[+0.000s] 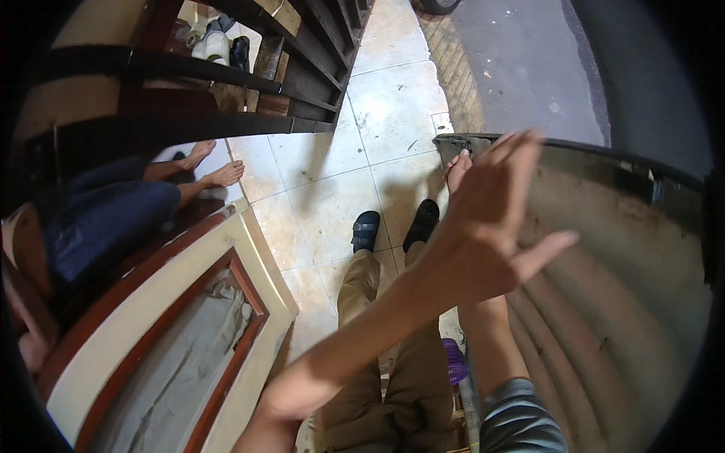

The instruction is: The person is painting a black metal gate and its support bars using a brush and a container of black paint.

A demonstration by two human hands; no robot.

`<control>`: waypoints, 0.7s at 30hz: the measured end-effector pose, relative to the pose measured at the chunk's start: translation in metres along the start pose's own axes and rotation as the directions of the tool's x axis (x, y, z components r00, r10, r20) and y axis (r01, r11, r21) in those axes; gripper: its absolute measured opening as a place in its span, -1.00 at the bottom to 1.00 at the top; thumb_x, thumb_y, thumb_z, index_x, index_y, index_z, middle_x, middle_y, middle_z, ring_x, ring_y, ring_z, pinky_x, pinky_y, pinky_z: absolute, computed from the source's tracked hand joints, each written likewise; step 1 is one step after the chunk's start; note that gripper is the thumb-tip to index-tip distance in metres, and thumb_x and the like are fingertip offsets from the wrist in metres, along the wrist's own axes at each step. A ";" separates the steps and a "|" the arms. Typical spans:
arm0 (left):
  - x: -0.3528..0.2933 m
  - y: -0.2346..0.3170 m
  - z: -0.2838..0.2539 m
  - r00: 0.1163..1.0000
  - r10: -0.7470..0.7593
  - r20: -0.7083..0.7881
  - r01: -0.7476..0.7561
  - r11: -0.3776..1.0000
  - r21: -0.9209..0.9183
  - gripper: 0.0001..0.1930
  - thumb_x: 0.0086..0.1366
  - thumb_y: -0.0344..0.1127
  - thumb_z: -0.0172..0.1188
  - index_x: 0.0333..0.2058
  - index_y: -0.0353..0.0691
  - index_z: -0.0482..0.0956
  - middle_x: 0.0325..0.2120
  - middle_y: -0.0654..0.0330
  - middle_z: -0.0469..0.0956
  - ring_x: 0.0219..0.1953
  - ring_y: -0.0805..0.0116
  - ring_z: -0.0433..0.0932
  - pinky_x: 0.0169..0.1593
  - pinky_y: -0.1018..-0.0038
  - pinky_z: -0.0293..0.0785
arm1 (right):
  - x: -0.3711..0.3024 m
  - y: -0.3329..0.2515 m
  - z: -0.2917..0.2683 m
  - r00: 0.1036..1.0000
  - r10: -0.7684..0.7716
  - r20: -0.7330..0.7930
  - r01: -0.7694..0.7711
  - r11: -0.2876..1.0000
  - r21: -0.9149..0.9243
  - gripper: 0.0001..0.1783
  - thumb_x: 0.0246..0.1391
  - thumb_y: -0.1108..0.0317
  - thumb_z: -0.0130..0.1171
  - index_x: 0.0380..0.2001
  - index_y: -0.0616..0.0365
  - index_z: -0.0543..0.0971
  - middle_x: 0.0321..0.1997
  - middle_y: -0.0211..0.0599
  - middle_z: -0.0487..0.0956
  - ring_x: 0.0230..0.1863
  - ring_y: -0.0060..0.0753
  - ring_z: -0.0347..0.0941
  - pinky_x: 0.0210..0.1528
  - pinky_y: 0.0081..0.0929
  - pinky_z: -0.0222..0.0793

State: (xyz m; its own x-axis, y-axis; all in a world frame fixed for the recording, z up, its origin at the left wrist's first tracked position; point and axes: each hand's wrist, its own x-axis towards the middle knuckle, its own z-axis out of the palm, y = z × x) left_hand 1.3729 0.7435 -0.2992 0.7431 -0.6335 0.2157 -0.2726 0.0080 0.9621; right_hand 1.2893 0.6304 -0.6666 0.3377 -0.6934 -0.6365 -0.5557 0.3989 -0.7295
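the left hand (483, 219) is spread open, nothing held, raised before the curved metal sheet (604, 302); the right hand (458, 167) is pressed on the sheet's top edge; the sheet is seen upright, only steadied so far.

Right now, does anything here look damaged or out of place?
The corrugated metal sheet under the left hand looks stained and rusty, and its top corner, gripped by the right hand, looks bent. Nothing looks spilled.
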 end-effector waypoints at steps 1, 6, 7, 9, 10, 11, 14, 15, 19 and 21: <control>0.019 0.007 0.012 0.990 0.129 -0.051 -0.132 0.990 -0.055 -0.01 0.28 0.10 0.33 0.32 -0.68 0.11 0.26 -0.50 0.27 0.36 -0.38 0.27 0.46 -0.06 0.14 | -0.006 0.004 0.000 0.999 -0.047 0.024 0.048 0.997 -0.062 -0.42 0.50 -0.16 -0.14 -0.50 0.03 0.39 -0.63 -0.44 0.40 -0.66 -0.49 0.33 -0.58 -0.44 0.33; 0.060 0.065 0.054 0.972 0.102 -0.212 -0.159 0.950 -0.270 -0.12 0.28 0.25 0.19 0.08 -0.66 0.32 0.00 -0.46 0.43 0.11 -0.34 0.45 0.28 -0.08 0.29 | -0.025 0.033 0.052 0.995 -0.097 -0.027 0.099 0.994 0.051 -0.44 0.49 -0.12 -0.05 -0.55 0.00 0.42 -0.64 -0.49 0.40 -0.65 -0.54 0.33 -0.57 -0.49 0.27; 0.056 0.063 0.055 0.982 0.058 -0.181 -0.111 0.948 -0.297 -0.16 0.27 0.26 0.18 0.00 -0.63 0.38 -0.08 -0.41 0.47 0.05 -0.30 0.48 0.22 -0.07 0.33 | -0.015 0.057 0.052 0.984 -0.169 -0.050 0.170 0.985 0.010 -0.44 0.48 -0.12 -0.02 -0.55 0.00 0.44 -0.63 -0.50 0.42 -0.65 -0.55 0.33 -0.56 -0.50 0.28; 0.042 0.072 0.041 0.989 0.078 -0.126 -0.110 0.957 -0.270 -0.26 0.24 0.25 0.17 -0.16 -0.54 0.45 -0.22 -0.31 0.50 -0.06 -0.21 0.50 0.11 -0.03 0.36 | -0.003 0.069 0.037 0.971 -0.204 -0.125 0.177 0.964 -0.198 -0.42 0.46 -0.09 -0.01 -0.55 0.09 0.52 -0.59 -0.39 0.54 -0.54 -0.44 0.50 -0.43 -0.35 0.42; 0.035 0.060 0.029 0.987 0.055 -0.151 -0.085 0.975 -0.204 -0.30 0.23 0.25 0.16 -0.23 -0.50 0.47 -0.28 -0.26 0.51 -0.10 -0.17 0.51 0.06 -0.01 0.36 | -0.029 0.068 0.063 0.989 -0.130 -0.067 0.116 0.977 -0.181 -0.45 0.47 -0.09 -0.02 -0.54 0.04 0.48 -0.60 -0.45 0.49 -0.59 -0.47 0.44 -0.53 -0.38 0.36; 0.027 0.052 0.019 0.980 0.044 -0.193 -0.079 0.982 -0.172 -0.29 0.23 0.26 0.16 -0.23 -0.49 0.48 -0.28 -0.26 0.51 -0.10 -0.17 0.52 0.06 -0.01 0.36 | -0.057 0.065 0.085 0.998 -0.057 -0.016 0.054 0.984 -0.171 -0.47 0.48 -0.09 -0.03 -0.54 -0.01 0.45 -0.61 -0.51 0.44 -0.64 -0.50 0.38 -0.62 -0.41 0.30; -0.002 0.074 -0.011 0.954 0.094 -0.284 -0.152 0.970 -0.189 -0.27 0.22 0.30 0.16 -0.22 -0.48 0.49 -0.28 -0.24 0.52 -0.11 -0.16 0.53 0.06 -0.01 0.36 | -0.096 0.063 0.098 0.990 -0.121 -0.070 0.107 0.978 -0.177 -0.51 0.45 0.03 -0.04 -0.48 0.13 0.52 -0.54 -0.37 0.52 -0.58 -0.40 0.47 -0.56 -0.32 0.42; -0.016 0.074 -0.019 0.949 0.096 -0.299 -0.160 0.967 -0.199 -0.26 0.22 0.31 0.16 -0.22 -0.47 0.49 -0.28 -0.23 0.53 -0.11 -0.16 0.53 0.06 0.00 0.36 | -0.106 0.071 0.101 0.991 -0.099 -0.089 0.083 0.983 -0.162 -0.52 0.43 0.06 -0.03 -0.46 0.20 0.55 -0.52 -0.32 0.56 -0.56 -0.37 0.50 -0.52 -0.29 0.47; -0.070 0.072 -0.060 0.922 0.098 -0.374 -0.183 0.963 -0.199 -0.24 0.21 0.35 0.16 -0.21 -0.45 0.50 -0.28 -0.21 0.54 -0.11 -0.14 0.54 0.06 0.00 0.36 | -0.141 0.086 0.128 0.983 -0.143 -0.117 0.166 0.963 0.214 -0.71 0.38 0.25 -0.11 -0.27 0.18 0.54 -0.40 -0.33 0.51 -0.57 -0.33 0.45 -0.58 -0.29 0.47; -0.089 0.072 -0.081 0.908 0.099 -0.407 -0.187 0.965 -0.183 -0.22 0.20 0.38 0.16 -0.21 -0.44 0.51 -0.28 -0.20 0.55 -0.11 -0.14 0.55 0.06 0.01 0.36 | -0.161 0.090 0.130 0.998 -0.056 0.018 0.052 0.980 0.191 -0.77 0.39 0.31 -0.15 -0.15 0.13 0.50 -0.35 -0.32 0.45 -0.56 -0.37 0.42 -0.55 -0.28 0.51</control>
State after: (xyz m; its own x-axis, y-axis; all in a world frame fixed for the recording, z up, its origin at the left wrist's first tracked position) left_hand 1.3365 0.8631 -0.2361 0.8964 -0.2599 0.3590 -0.2903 0.2680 0.9187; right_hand 1.2835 0.8560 -0.6628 0.3823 -0.7038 -0.5988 -0.3820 0.4697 -0.7959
